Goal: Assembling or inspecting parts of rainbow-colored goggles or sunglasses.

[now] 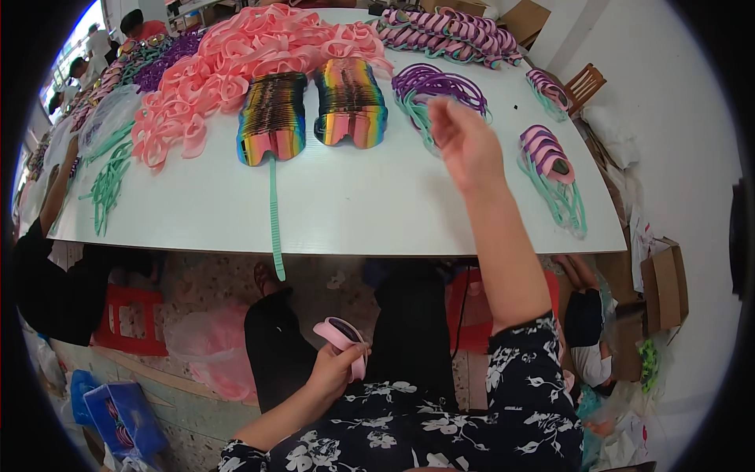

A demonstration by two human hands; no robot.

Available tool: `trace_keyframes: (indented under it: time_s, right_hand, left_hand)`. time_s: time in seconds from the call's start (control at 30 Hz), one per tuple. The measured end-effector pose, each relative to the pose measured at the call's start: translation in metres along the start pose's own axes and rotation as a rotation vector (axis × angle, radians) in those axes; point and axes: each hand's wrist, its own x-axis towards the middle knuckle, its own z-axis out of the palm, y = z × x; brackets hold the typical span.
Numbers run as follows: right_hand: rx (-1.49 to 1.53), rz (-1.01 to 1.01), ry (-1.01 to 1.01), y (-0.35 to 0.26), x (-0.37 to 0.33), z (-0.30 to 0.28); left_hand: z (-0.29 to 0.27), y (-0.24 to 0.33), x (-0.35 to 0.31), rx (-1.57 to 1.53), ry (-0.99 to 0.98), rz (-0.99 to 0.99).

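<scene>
Low over my lap, my left hand [335, 370] is closed around a pink goggle frame [338, 334] with a dark inner part. My right arm stretches out over the white table [354, 212]. At its end my right hand [464, 149], fingers loosely bent and apart, hovers at a pile of purple and mint-green cords or straps [448, 82], hiding part of it. I make out nothing between those fingers. Left of it lie two overlapping rows of rainbow mirrored goggle lenses, a right row [350, 106] and a left row [271, 118]. From under the left row a mint-green strap [275, 220] hangs over the table's front edge.
A large heap of pink bands [259, 47] covers the back left, with loose green straps [110, 185] beside it. Pink-purple goggle stacks [546, 153] lie at the right; more goggles [448, 35] lie behind. A person's arm [59, 185] reaches in at the left. Red stools [130, 318] stand below.
</scene>
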Motion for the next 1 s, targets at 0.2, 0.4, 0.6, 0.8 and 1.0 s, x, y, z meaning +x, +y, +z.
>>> trace_keyframes:
  time_s: [0.2,0.4,0.6,0.8,1.0]
  right_hand:
    - [0.087,0.177,0.477,0.013,0.153,-0.053]
    - [0.056,0.127,0.387,0.013,0.151,-0.056]
    - [0.103,-0.145,0.355,-0.032,0.052,-0.017]
    - [-0.088,-0.016,0.029,-0.045,-0.114,0.025]
    - [-0.942,-0.347,-0.012,0.013,-0.282,0.024]
  left_hand:
    - [-0.008,0.008,0.014,-0.07,0.072,-0.005]
    - [-0.022,0.009,0.02,-0.073,0.066,0.0]
    - [-0.017,0.015,0.005,-0.031,0.045,0.035]
    - [-0.003,0.02,-0.014,-0.054,-0.005,0.166]
    - [0.022,0.026,-0.029,0.041,-0.138,0.187]
